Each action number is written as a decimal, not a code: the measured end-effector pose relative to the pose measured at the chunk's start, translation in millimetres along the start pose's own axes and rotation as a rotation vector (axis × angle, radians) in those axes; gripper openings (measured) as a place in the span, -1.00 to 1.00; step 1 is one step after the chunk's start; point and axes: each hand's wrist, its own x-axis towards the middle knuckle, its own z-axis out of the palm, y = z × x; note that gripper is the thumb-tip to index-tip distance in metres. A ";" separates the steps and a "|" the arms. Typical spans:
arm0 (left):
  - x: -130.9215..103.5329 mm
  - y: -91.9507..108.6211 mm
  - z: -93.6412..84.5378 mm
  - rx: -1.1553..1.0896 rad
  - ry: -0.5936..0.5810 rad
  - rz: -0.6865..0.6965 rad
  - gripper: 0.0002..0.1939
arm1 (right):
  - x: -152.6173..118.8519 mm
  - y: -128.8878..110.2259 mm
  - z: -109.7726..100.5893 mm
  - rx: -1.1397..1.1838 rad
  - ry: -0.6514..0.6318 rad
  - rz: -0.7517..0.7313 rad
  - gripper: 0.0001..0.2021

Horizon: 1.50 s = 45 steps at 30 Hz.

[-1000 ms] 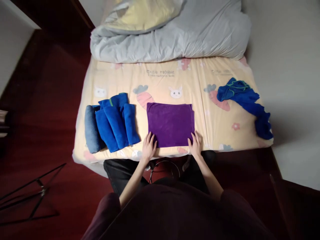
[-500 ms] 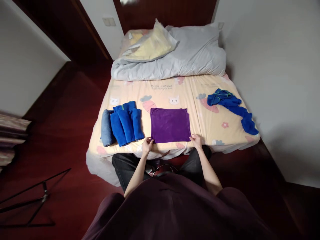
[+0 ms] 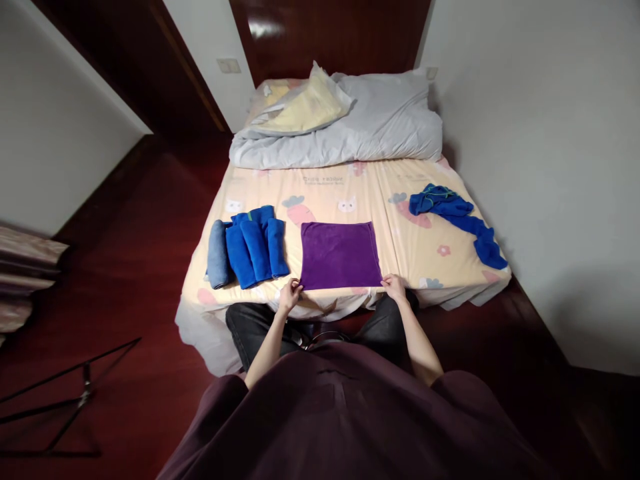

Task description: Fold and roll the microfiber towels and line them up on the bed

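Note:
A purple towel lies flat as a rectangle near the front edge of the bed. My left hand pinches its near left corner, and my right hand pinches the near right corner. The near edge runs straight between both hands. Left of it lie several rolled blue towels side by side, with a grey-blue rolled towel at their outer end. On the right side of the bed, rumpled blue cloths with green edging trail toward the corner.
A grey quilt and a pale yellow folded piece are heaped at the far end, before a dark headboard. Black tripod legs stand on the floor at left. A wall runs along the right.
Both hands have drawn the towel's near corners slightly toward me and a little apart, pulling the near edge straighter. The camera view has tilted up slightly.

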 end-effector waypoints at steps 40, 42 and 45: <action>31.7 34.1 11.6 -0.292 -0.043 0.076 -0.74 | 3.6 -45.8 22.3 0.269 -0.011 -0.183 -0.67; 32.3 30.8 6.6 -0.279 -0.019 0.071 -0.75 | 9.7 -40.2 21.4 0.261 0.012 -0.155 -0.72; 32.2 24.3 -2.5 -0.236 0.020 0.068 -0.74 | 18.6 -28.9 16.3 0.262 0.029 -0.110 -0.79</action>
